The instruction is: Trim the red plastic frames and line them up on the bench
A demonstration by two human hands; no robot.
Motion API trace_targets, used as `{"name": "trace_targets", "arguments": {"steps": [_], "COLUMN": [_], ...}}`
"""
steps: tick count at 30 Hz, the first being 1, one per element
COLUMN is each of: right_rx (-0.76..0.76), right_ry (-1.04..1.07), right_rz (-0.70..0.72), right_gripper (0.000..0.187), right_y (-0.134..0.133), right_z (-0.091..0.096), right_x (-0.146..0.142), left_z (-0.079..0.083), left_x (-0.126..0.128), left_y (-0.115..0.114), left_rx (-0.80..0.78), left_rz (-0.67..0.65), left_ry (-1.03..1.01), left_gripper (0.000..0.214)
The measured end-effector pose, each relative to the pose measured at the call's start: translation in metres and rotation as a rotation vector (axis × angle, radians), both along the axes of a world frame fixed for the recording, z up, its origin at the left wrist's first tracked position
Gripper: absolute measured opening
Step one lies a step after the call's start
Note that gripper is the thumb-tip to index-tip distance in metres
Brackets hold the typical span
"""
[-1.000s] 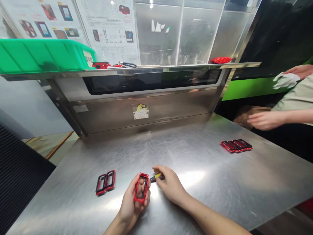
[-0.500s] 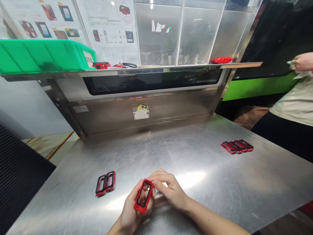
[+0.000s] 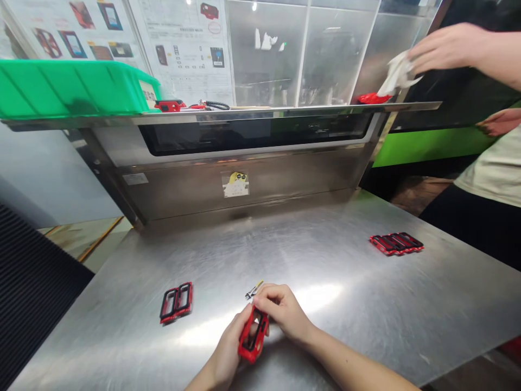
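My left hand (image 3: 229, 339) is closed round the lower left side of a red plastic case frame (image 3: 248, 350) with a dark inner edge and a long opening, held tilted above the metal table (image 3: 203, 247). Bent fingers of my right hand (image 3: 285, 312) pinch at the frame's upper end. Just beyond those fingers shows a small tool (image 3: 254, 290) with a silvery tip and a yellow part; whether it is gripped or lies on the table I cannot tell. Two similar red-and-black frames (image 3: 176, 302) lie side by side to the left.
Several more red-and-black frames (image 3: 396, 243) lie at the right. A shelf (image 3: 285, 112) across the back bears a green bin (image 3: 77, 89), a red part (image 3: 170, 105) and a red bundle (image 3: 372, 98). A co-worker's hand (image 3: 451, 46) holds white material above the shelf's right end.
The held frame has turned to show its side and shifted slightly right. The small tool has come into sight beyond my right hand. The co-worker's hand has reached in over the shelf.
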State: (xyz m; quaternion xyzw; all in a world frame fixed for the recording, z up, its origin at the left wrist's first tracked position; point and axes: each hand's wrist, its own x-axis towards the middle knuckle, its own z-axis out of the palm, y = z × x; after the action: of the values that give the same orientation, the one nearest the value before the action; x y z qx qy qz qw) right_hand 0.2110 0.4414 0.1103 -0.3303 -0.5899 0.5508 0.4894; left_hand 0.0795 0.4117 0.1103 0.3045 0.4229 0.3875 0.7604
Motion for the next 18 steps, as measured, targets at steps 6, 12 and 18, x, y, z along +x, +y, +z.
{"name": "trace_targets", "arguments": {"steps": [6,12,18], "right_rx": [0.003,-0.045,-0.059], "right_ry": [-0.052,0.01,0.062], "right_rz": [0.07,0.126,0.145], "right_gripper": [0.046,0.038,0.037], "right_y": [0.0015,0.0019,0.0028], "right_z": [0.0031,-0.001,-0.0011], "right_x": [0.0016,0.0019,0.001], "left_z": [0.0011,0.0016,0.0026], "left_x": [-0.0002,-0.0041,-0.0053], "left_y": [0.0026,0.0043,0.0052], "left_rx": [0.03,0.029,0.025], "left_rz": [-0.098,-0.16,-0.175], "left_ry": [-0.114,-0.208,-0.241], "left_gripper": [0.051,0.046,0.045]}}
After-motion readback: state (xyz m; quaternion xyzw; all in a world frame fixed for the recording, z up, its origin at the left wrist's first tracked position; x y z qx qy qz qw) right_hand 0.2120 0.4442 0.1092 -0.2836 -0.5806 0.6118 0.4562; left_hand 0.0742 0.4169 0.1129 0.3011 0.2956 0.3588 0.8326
